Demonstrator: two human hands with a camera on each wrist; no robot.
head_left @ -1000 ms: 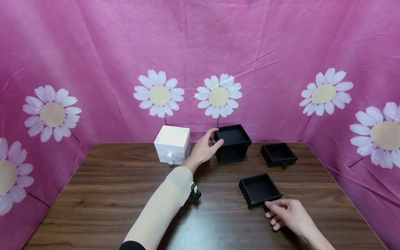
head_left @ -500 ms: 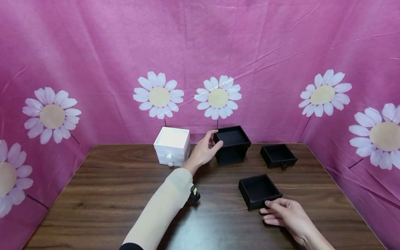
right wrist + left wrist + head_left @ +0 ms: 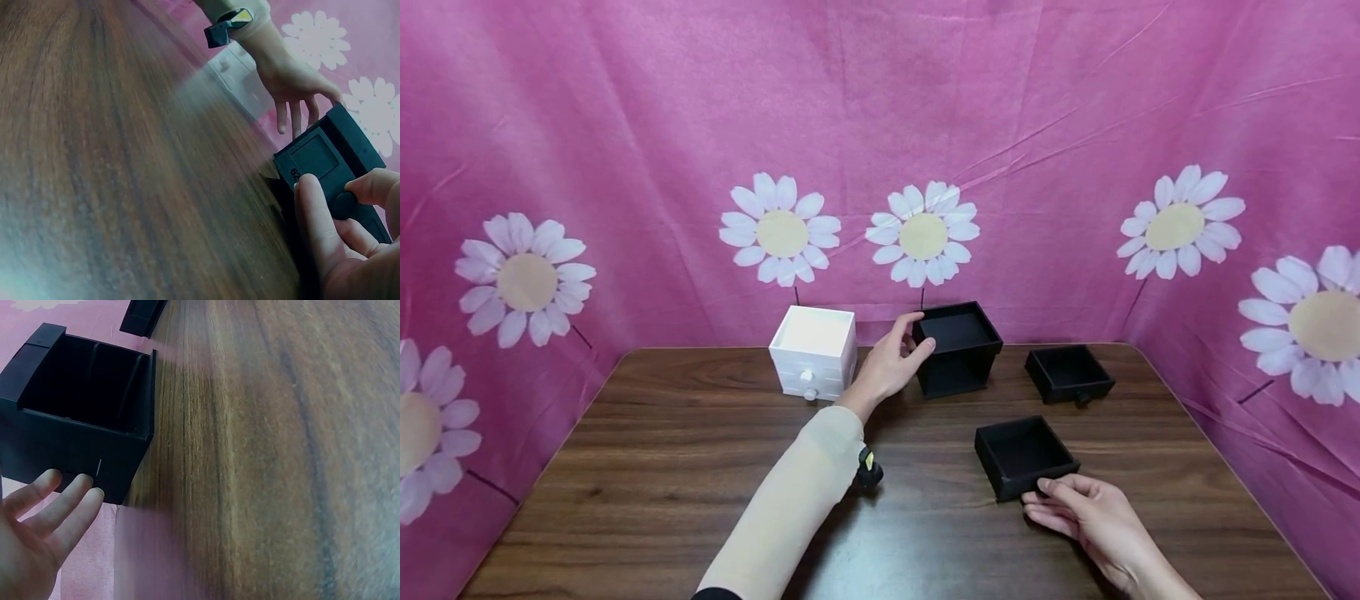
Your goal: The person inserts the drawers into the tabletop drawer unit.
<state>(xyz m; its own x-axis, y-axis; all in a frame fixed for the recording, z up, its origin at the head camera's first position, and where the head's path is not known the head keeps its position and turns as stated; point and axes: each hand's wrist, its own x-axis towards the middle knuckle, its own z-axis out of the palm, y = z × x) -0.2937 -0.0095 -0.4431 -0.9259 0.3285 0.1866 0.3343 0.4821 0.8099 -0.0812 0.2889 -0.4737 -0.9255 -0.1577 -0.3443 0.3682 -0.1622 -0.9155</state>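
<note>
My left hand (image 3: 891,362) rests against the left side of a black drawer cabinet (image 3: 966,348), its thumb at the front corner of the top rim. In the left wrist view, several fairly straight fingers (image 3: 75,503) touch the cabinet's outer wall (image 3: 69,447), beside its open front. Nearer me, my right hand (image 3: 1097,525) pinches the round knob (image 3: 344,205) of a shallow black drawer (image 3: 1033,480). One finger lies extended along the drawer in the right wrist view. The open top of the drawer faces up, and whether it touches the table is unclear.
A second black drawer (image 3: 1067,390) lies at the back right, knob toward me. Left of the black cabinet stands a white drawer cabinet (image 3: 812,362) with white knobs. All stand on a brown wooden table (image 3: 662,467), with a pink flowered cloth (image 3: 865,100) behind.
The lower fingers of my right hand have moved left and up, closer to the drawer's underside. The drawer has barely shifted. My left hand and the black cabinet stay in place.
</note>
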